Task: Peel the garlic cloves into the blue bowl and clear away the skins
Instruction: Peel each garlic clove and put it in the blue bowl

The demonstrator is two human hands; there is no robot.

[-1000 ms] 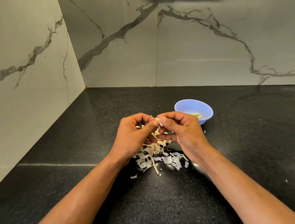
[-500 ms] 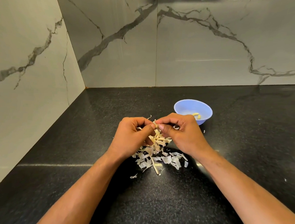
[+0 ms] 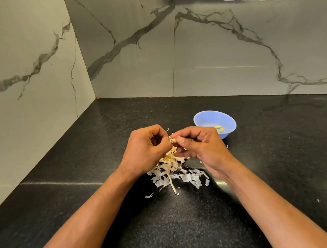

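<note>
Both hands meet over a heap of papery garlic skins [image 3: 177, 176] on the black counter. My right hand [image 3: 199, 149] pinches a small garlic clove [image 3: 173, 140] between thumb and forefinger. My left hand [image 3: 147, 150] has its fingers curled and pinches the clove's skin from the left side. The blue bowl [image 3: 208, 118] stands just behind my right hand, with two peeled cloves [image 3: 219, 128] lying inside it. Part of the skin heap is hidden under my hands.
The black speckled counter [image 3: 173, 227] runs into a corner of grey marble-look walls [image 3: 124, 56] at left and back. A few stray skin flakes [image 3: 149, 196] lie in front of the heap and at far right.
Both hands have sunk a little toward the skin heap and kept working the clove. The left fingers have curled tighter. The bowl has not moved.
</note>
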